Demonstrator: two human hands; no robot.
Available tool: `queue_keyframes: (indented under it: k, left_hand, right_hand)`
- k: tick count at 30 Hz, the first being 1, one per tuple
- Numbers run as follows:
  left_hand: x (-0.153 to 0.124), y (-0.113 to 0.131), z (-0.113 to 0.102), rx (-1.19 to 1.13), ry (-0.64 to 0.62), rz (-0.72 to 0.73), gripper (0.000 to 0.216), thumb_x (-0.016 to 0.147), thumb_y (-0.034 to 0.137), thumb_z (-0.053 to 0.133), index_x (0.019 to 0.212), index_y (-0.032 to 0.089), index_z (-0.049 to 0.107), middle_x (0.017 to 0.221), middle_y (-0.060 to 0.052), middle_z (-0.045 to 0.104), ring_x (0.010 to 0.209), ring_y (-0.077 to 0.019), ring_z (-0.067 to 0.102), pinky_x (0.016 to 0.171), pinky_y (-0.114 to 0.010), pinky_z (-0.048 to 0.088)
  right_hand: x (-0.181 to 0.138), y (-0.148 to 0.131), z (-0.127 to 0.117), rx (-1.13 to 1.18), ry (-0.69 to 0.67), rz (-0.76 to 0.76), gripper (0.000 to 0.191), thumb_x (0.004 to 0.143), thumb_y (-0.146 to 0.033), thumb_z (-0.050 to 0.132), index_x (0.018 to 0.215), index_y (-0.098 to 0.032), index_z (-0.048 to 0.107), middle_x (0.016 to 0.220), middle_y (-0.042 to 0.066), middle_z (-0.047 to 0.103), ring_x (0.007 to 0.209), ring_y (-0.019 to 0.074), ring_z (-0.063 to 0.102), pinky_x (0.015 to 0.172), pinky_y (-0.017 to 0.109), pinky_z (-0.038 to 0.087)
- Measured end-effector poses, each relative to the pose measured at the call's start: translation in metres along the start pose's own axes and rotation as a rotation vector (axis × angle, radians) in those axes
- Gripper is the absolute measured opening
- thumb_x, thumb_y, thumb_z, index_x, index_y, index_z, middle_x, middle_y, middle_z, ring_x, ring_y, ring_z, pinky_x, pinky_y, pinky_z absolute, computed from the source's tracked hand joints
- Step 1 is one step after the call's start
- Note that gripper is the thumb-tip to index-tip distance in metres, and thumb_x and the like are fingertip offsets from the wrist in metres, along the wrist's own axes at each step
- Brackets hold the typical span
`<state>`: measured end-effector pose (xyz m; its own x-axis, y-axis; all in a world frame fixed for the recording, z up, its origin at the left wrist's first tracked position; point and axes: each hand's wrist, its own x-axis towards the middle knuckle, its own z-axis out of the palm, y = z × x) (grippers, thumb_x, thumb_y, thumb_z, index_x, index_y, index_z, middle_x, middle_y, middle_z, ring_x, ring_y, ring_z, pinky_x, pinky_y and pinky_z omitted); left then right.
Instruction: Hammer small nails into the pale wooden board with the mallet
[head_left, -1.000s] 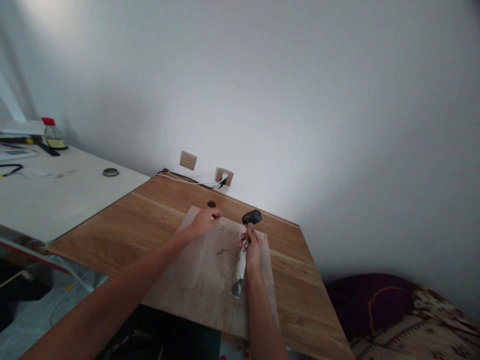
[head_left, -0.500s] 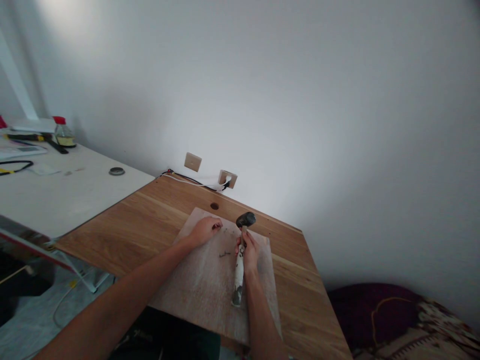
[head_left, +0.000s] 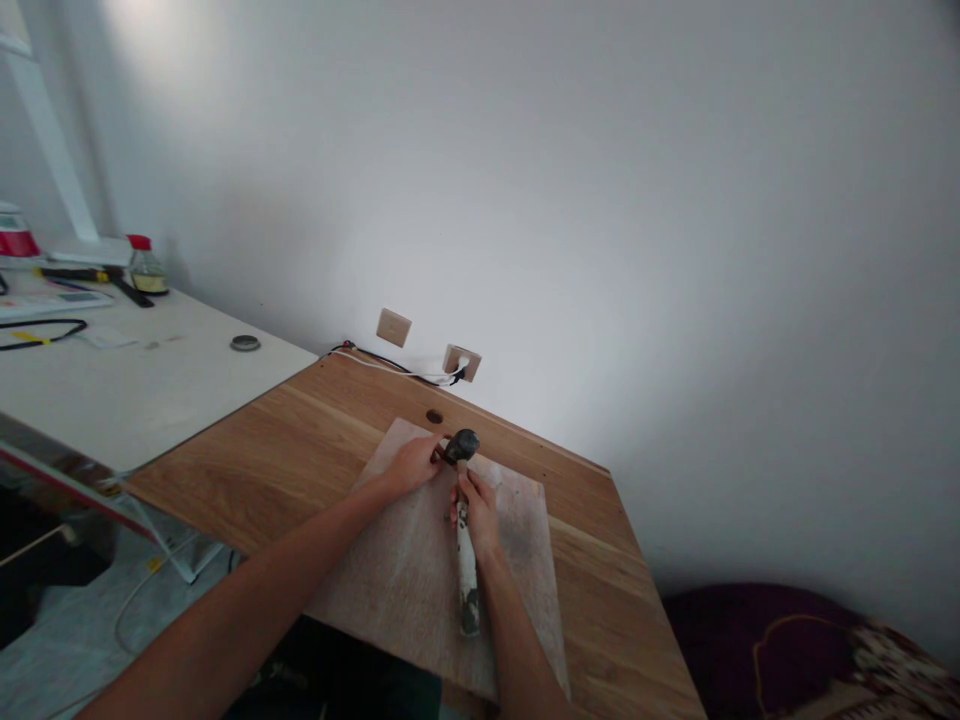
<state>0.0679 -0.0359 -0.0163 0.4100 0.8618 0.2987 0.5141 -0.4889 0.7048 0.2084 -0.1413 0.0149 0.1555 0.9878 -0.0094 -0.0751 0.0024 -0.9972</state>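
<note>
My right hand (head_left: 478, 507) is wrapped round the upper part of a hammer's handle. The hammer (head_left: 466, 560) has a black head and a handle spotted with worn white paint; its head is up at the far end, over the pale board (head_left: 405, 575). Just left of the head, my left hand (head_left: 415, 464) rests near the board's far edge with its fingertips pinched together. The hammer head partly covers those fingertips, so what they hold cannot be made out.
The board lies on a brown wooden table (head_left: 300, 440) against the wall. A white table (head_left: 180, 370) adjoins it at left, with a small round dark lid (head_left: 245, 343), a red-capped bottle (head_left: 148, 268) and tools. Cables run to a wall socket (head_left: 461, 362). Purple fabric (head_left: 727, 640) lies at lower right.
My right hand has brought the hammer leftwards, so its head is now at my left fingertips. The small dark nail-like pieces seen on the board before are now hidden behind the hammer and hand.
</note>
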Motion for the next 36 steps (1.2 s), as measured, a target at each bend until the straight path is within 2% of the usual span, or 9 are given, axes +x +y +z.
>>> queue_keyframes:
  k: [4, 14, 18, 21, 24, 27, 30, 33, 36]
  left_hand:
    - [0.001, 0.0, -0.001, 0.002, 0.008, -0.006, 0.04, 0.078, 0.011, 0.059, 0.118, 0.017, 0.065, 0.099, -0.008, 0.077, 0.088, -0.0215, 0.072, 0.08, -0.03, 0.053]
    - [0.001, 0.002, -0.003, -0.018, -0.009, -0.003, 0.046, 0.079, 0.008, 0.055, 0.124, 0.017, 0.062, 0.099, -0.008, 0.077, 0.09, -0.0218, 0.073, 0.082, -0.031, 0.054]
    - [-0.002, 0.009, -0.008, 0.03, 0.012, 0.018, 0.049, 0.077, 0.008, 0.057, 0.124, 0.018, 0.062, 0.102, -0.007, 0.075, 0.09, -0.0207, 0.07, 0.084, -0.031, 0.053]
    - [-0.013, 0.022, -0.016, 0.162, 0.001, 0.158, 0.04, 0.078, 0.015, 0.063, 0.118, 0.017, 0.065, 0.111, -0.01, 0.072, 0.101, -0.0237, 0.066, 0.09, -0.034, 0.051]
    - [-0.03, 0.044, -0.023, 0.334, -0.138, 0.471, 0.028, 0.083, 0.029, 0.067, 0.109, 0.019, 0.068, 0.107, -0.01, 0.071, 0.106, -0.0272, 0.063, 0.096, -0.039, 0.048]
    - [-0.045, 0.065, -0.018, 0.452, -0.18, 0.7, 0.026, 0.088, 0.031, 0.065, 0.11, 0.019, 0.067, 0.11, -0.01, 0.071, 0.111, -0.0281, 0.061, 0.098, -0.041, 0.045]
    - [-0.05, 0.076, -0.002, 0.552, -0.189, 0.709, 0.02, 0.091, 0.022, 0.062, 0.108, 0.015, 0.068, 0.105, -0.011, 0.073, 0.101, -0.0265, 0.064, 0.09, -0.039, 0.047]
    - [-0.049, 0.074, 0.013, 0.611, -0.224, 0.674, 0.016, 0.091, 0.01, 0.057, 0.098, 0.014, 0.07, 0.096, -0.01, 0.075, 0.09, -0.0249, 0.067, 0.081, -0.037, 0.049]
    - [-0.045, 0.067, 0.016, 0.552, -0.223, 0.673, 0.021, 0.09, 0.006, 0.055, 0.103, 0.015, 0.069, 0.097, -0.009, 0.075, 0.09, -0.0245, 0.067, 0.082, -0.036, 0.049]
  right_hand:
    - [0.0, 0.002, 0.001, -0.005, -0.003, -0.012, 0.035, 0.074, -0.058, 0.069, 0.074, -0.023, 0.062, 0.055, -0.005, 0.058, 0.033, 0.0106, 0.045, 0.032, 0.024, 0.032]
    - [0.001, 0.0, 0.001, 0.045, -0.006, 0.01, 0.039, 0.069, -0.059, 0.074, 0.07, -0.022, 0.061, 0.055, -0.005, 0.059, 0.032, 0.0106, 0.046, 0.03, 0.024, 0.033]
    - [0.003, -0.004, -0.005, 0.064, 0.032, 0.017, 0.041, 0.067, -0.06, 0.074, 0.072, -0.022, 0.061, 0.054, -0.006, 0.057, 0.031, 0.0104, 0.044, 0.03, 0.025, 0.032]
    - [0.005, -0.009, -0.015, 0.107, 0.14, -0.014, 0.041, 0.069, -0.06, 0.072, 0.075, -0.022, 0.061, 0.055, -0.007, 0.055, 0.034, 0.0097, 0.043, 0.033, 0.024, 0.033]
    - [0.006, -0.011, -0.025, 0.147, 0.25, -0.05, 0.041, 0.067, -0.06, 0.073, 0.07, -0.021, 0.059, 0.053, -0.006, 0.055, 0.035, 0.0093, 0.042, 0.035, 0.024, 0.03]
    - [0.008, -0.01, -0.029, 0.15, 0.268, -0.059, 0.042, 0.067, -0.06, 0.072, 0.063, -0.021, 0.056, 0.049, -0.005, 0.053, 0.035, 0.0096, 0.042, 0.037, 0.025, 0.029]
    - [0.009, -0.008, -0.029, 0.143, 0.265, -0.057, 0.042, 0.067, -0.06, 0.071, 0.059, -0.022, 0.054, 0.046, -0.005, 0.052, 0.036, 0.0103, 0.042, 0.039, 0.026, 0.03]
    - [0.01, -0.007, -0.029, 0.141, 0.262, -0.061, 0.04, 0.066, -0.058, 0.071, 0.061, -0.022, 0.055, 0.049, -0.005, 0.053, 0.036, 0.0105, 0.042, 0.038, 0.026, 0.03]
    - [0.01, -0.007, -0.03, 0.144, 0.268, -0.069, 0.039, 0.067, -0.059, 0.07, 0.064, -0.022, 0.056, 0.05, -0.006, 0.053, 0.035, 0.0104, 0.041, 0.038, 0.027, 0.03]
